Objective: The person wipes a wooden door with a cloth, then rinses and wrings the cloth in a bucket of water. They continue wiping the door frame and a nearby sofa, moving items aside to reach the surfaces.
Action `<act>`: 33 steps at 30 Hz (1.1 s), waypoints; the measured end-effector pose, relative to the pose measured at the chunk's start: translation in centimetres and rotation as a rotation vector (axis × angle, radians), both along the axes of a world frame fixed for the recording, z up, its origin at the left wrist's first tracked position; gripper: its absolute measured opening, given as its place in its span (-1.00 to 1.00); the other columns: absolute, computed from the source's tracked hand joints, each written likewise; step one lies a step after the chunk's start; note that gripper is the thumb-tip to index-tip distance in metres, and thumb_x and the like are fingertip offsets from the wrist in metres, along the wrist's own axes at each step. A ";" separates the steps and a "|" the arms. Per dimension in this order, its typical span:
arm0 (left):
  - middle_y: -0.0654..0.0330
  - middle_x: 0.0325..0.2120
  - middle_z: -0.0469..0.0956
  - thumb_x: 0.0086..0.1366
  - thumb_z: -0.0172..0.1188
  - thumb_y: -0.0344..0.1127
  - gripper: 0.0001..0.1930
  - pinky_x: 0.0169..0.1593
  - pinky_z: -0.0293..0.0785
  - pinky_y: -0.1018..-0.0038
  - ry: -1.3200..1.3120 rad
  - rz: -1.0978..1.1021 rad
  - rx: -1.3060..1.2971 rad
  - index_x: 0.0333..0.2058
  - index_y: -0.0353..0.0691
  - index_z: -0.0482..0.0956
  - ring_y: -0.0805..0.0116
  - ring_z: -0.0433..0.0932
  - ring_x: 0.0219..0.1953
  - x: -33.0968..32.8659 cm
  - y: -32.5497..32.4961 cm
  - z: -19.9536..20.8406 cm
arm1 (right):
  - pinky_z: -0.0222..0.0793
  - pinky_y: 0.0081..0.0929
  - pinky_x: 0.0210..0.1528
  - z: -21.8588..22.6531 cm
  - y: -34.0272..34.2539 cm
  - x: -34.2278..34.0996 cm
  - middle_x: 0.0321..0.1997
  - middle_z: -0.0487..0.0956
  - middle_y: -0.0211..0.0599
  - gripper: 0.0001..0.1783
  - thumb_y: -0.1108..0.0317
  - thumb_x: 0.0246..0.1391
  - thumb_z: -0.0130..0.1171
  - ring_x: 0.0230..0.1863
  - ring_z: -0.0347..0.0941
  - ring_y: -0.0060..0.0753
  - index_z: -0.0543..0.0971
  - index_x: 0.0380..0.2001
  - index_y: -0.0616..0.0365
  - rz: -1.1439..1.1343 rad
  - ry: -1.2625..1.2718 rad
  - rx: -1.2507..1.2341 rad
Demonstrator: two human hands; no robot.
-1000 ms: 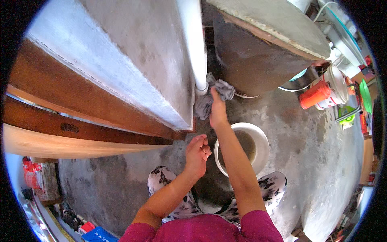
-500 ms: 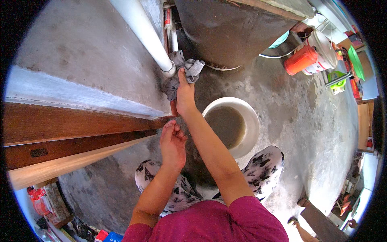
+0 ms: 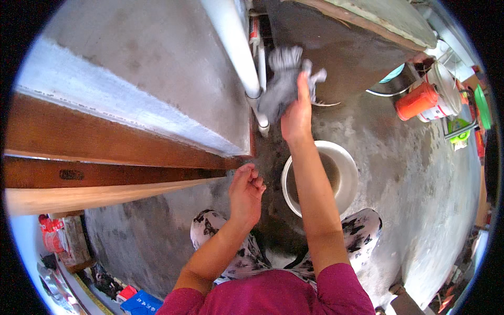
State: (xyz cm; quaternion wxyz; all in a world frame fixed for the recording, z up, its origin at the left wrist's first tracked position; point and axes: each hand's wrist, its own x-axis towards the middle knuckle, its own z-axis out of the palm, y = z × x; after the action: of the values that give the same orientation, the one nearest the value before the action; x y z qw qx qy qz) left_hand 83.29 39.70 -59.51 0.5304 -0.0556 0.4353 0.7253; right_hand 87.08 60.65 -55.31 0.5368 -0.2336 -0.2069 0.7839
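Note:
A grey cloth [image 3: 283,84], smeared by motion, is gripped in my right hand [image 3: 298,116], thumb on top. It is just right of a white pipe [image 3: 236,52] that runs down along the wall corner. Below my right forearm stands a white bucket [image 3: 349,181] with murky water in it, partly covered by the arm. My left hand [image 3: 248,197] is raised near the end of the wooden door frame [image 3: 126,173]. Its fingers curl loosely, apart from the frame, and nothing shows in them.
A large dark brown vat [image 3: 336,47] stands ahead beyond the cloth. At the right are an orange container [image 3: 417,102], a white pail [image 3: 443,89] and a green basin [image 3: 482,107]. Damp patches mark the concrete floor [image 3: 399,163]. Packages [image 3: 55,233] lie at the lower left.
My right hand has pulled the cloth away from the pipe's lower end, uncovering it. The whole view has shifted, with things appearing farther right. My left hand stays loosely curled.

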 end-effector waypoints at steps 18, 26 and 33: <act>0.37 -0.27 0.51 0.39 0.17 -0.29 -0.72 -0.20 0.40 0.51 0.048 -0.199 -0.199 0.05 -0.09 0.47 0.52 0.45 -0.34 3.3 0.6 -0.2 | 0.33 -0.44 0.17 3.3 0.2 0.9 0.02 0.59 -0.31 -0.57 0.20 0.28 0.28 0.03 0.48 -0.44 0.49 0.08 0.22 -0.278 -0.455 0.581; 0.39 -0.21 0.55 0.37 0.20 -0.27 -0.66 -0.11 0.39 0.55 0.117 -0.209 -0.195 0.08 -0.12 0.44 0.57 0.49 -0.22 7.0 1.0 0.8 | 0.17 -0.10 0.42 0.9 0.3 -1.1 0.37 0.27 0.10 -0.25 0.43 -0.05 0.35 0.33 0.28 0.22 0.37 0.27 0.23 -0.196 -0.852 1.040; 0.25 0.15 0.45 0.39 0.22 -0.24 -0.46 0.11 0.39 0.39 0.227 -0.130 -0.240 0.29 -0.01 0.30 0.37 0.42 0.12 10.3 0.8 2.3 | 0.37 -0.21 0.22 -8.5 -2.0 9.8 0.13 0.55 0.00 -0.36 0.34 0.03 0.30 0.14 0.52 -0.04 0.39 0.20 0.16 -0.029 -0.876 0.709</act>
State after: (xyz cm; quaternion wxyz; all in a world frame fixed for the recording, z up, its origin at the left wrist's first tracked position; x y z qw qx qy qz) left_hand 93.61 40.52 -57.23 0.5133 -0.0080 0.5787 0.6338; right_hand 96.86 58.64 -63.77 0.4571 -0.3455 -0.6580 0.4885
